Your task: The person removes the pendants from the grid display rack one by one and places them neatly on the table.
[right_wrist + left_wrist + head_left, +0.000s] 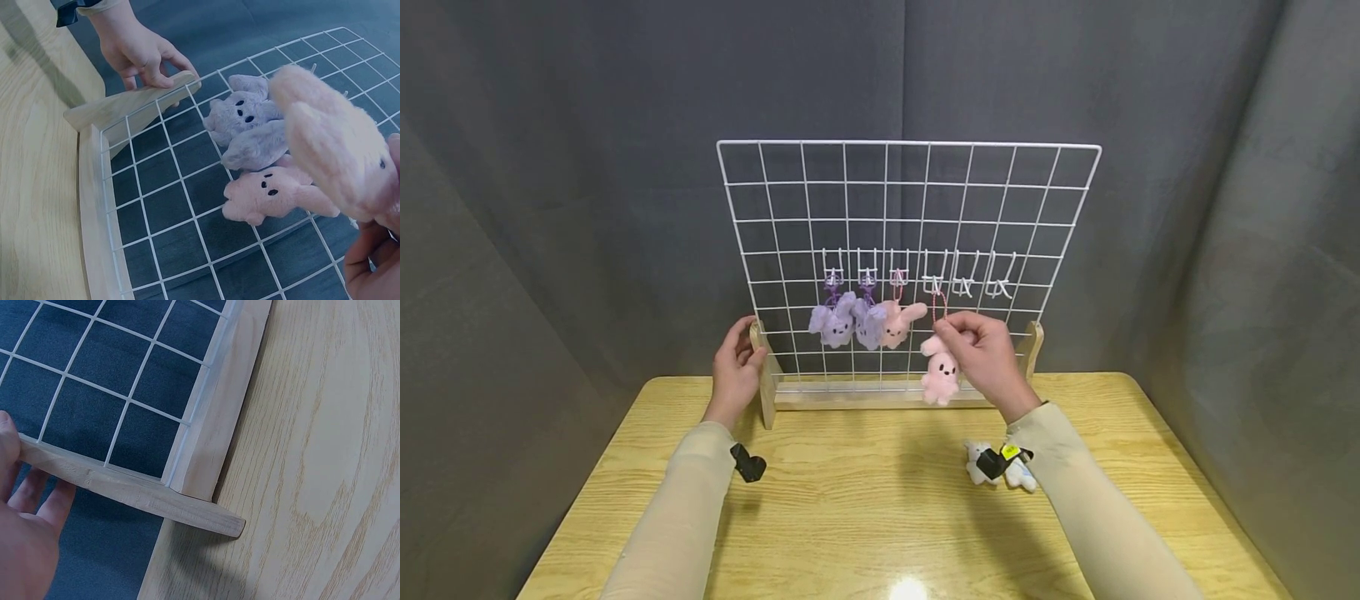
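Note:
My right hand (988,350) pinches a pink plush keychain (942,379) near its top, in front of the white wire grid (907,142). The plush's red cord loop (940,302) stands up above my fingers, right at a white hook (933,285). In the right wrist view the held plush (337,147) fills the near right, partly covering my fingers. My left hand (737,371) grips the grid's left wooden support (134,490), thumb on one side and fingers on the other.
Two purple plush keychains (837,327) and another pink plush (893,327) hang from hooks to the left. Further white hooks (999,287) continue to the right. Two whitish plush toys (1021,475) lie on the wooden table (850,517), partly behind my right wrist camera.

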`<action>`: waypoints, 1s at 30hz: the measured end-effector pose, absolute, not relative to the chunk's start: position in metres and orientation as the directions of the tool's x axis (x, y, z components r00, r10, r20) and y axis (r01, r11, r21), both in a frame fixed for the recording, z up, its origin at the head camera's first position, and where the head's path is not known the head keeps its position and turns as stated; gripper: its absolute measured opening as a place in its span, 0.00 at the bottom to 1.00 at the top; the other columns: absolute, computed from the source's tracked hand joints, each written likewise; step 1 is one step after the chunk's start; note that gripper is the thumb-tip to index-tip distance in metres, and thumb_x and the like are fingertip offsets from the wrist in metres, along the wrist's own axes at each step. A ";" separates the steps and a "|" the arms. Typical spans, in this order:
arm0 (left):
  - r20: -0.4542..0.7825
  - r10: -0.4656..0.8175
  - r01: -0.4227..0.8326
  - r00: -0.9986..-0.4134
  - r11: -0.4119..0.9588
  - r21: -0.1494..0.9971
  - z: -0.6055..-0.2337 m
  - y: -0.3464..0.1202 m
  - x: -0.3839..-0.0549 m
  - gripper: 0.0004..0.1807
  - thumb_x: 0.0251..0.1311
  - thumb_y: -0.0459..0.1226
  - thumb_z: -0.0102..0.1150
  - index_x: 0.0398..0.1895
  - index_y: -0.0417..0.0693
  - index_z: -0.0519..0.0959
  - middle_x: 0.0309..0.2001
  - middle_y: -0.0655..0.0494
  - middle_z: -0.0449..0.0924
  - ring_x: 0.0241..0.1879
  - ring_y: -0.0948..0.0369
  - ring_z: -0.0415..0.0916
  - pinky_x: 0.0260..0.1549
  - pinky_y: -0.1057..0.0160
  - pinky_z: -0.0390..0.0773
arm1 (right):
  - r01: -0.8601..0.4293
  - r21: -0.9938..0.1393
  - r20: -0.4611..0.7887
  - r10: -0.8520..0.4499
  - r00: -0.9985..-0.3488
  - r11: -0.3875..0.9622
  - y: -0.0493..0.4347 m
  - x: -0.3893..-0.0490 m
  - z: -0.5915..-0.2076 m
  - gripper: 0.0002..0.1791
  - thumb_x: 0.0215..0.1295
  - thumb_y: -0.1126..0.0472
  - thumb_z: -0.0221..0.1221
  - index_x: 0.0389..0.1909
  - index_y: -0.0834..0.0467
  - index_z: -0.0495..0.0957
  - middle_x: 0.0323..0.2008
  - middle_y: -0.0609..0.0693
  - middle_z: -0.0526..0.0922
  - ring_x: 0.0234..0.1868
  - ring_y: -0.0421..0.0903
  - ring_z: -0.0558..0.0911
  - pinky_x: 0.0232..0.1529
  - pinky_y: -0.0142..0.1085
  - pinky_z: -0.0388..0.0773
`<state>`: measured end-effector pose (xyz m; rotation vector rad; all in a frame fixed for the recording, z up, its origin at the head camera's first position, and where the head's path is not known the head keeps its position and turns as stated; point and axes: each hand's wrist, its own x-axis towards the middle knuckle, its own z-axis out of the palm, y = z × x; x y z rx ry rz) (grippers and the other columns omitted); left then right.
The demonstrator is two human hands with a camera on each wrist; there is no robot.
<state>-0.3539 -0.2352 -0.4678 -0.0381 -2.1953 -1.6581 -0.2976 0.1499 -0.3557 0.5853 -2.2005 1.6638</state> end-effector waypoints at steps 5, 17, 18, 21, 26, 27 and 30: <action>0.329 -0.209 0.259 -0.921 0.302 0.917 -0.467 -0.236 -0.355 0.34 0.74 0.23 0.54 0.78 0.56 0.66 0.62 0.36 0.76 0.61 0.45 0.78 0.62 0.43 0.78 | -0.510 -0.825 0.491 -0.138 -0.860 0.243 0.153 -0.312 -0.371 0.08 0.74 0.66 0.63 0.42 0.67 0.87 0.22 0.49 0.81 0.17 0.35 0.71 0.16 0.27 0.66; 0.328 -0.211 0.260 -0.921 0.294 0.920 -0.468 -0.236 -0.356 0.33 0.74 0.22 0.53 0.78 0.54 0.66 0.62 0.37 0.77 0.61 0.46 0.79 0.59 0.52 0.80 | -0.468 -0.845 0.426 -0.203 -0.882 0.260 0.159 -0.314 -0.388 0.10 0.74 0.57 0.66 0.43 0.61 0.89 0.30 0.53 0.88 0.22 0.39 0.78 0.20 0.30 0.74; 0.329 -0.211 0.263 -0.921 0.289 0.921 -0.468 -0.236 -0.356 0.33 0.73 0.22 0.53 0.78 0.54 0.66 0.62 0.36 0.77 0.60 0.46 0.79 0.60 0.51 0.80 | -0.462 -0.846 0.417 -0.209 -0.885 0.266 0.159 -0.314 -0.390 0.11 0.74 0.57 0.66 0.43 0.62 0.89 0.30 0.53 0.88 0.22 0.39 0.78 0.20 0.30 0.73; 0.331 -0.207 0.267 -0.921 0.287 0.920 -0.468 -0.236 -0.356 0.33 0.74 0.22 0.53 0.78 0.54 0.66 0.62 0.36 0.77 0.61 0.45 0.78 0.62 0.46 0.79 | -0.446 -0.849 0.395 -0.221 -0.892 0.283 0.160 -0.315 -0.394 0.12 0.75 0.57 0.65 0.43 0.64 0.88 0.30 0.52 0.88 0.21 0.38 0.77 0.19 0.29 0.72; 0.333 -0.206 0.269 -0.920 0.285 0.920 -0.468 -0.235 -0.354 0.33 0.74 0.23 0.53 0.78 0.54 0.66 0.62 0.35 0.76 0.62 0.44 0.77 0.63 0.42 0.77 | -0.426 -0.850 0.367 -0.232 -0.901 0.309 0.161 -0.317 -0.402 0.11 0.75 0.58 0.65 0.42 0.63 0.88 0.27 0.53 0.86 0.19 0.37 0.74 0.17 0.28 0.69; 0.332 -0.209 0.269 -0.920 0.283 0.921 -0.468 -0.235 -0.354 0.33 0.74 0.23 0.53 0.78 0.54 0.66 0.62 0.35 0.76 0.62 0.44 0.78 0.63 0.42 0.77 | -0.420 -0.851 0.361 -0.231 -0.904 0.314 0.161 -0.318 -0.404 0.11 0.75 0.58 0.65 0.42 0.63 0.88 0.26 0.52 0.86 0.20 0.38 0.74 0.17 0.28 0.69; 0.337 -0.211 0.274 -0.918 0.280 0.920 -0.467 -0.235 -0.354 0.33 0.73 0.22 0.53 0.78 0.53 0.66 0.62 0.35 0.76 0.61 0.43 0.78 0.63 0.42 0.77 | -0.402 -0.853 0.339 -0.232 -0.912 0.332 0.162 -0.319 -0.410 0.09 0.74 0.57 0.65 0.41 0.60 0.88 0.26 0.52 0.85 0.21 0.39 0.75 0.18 0.29 0.71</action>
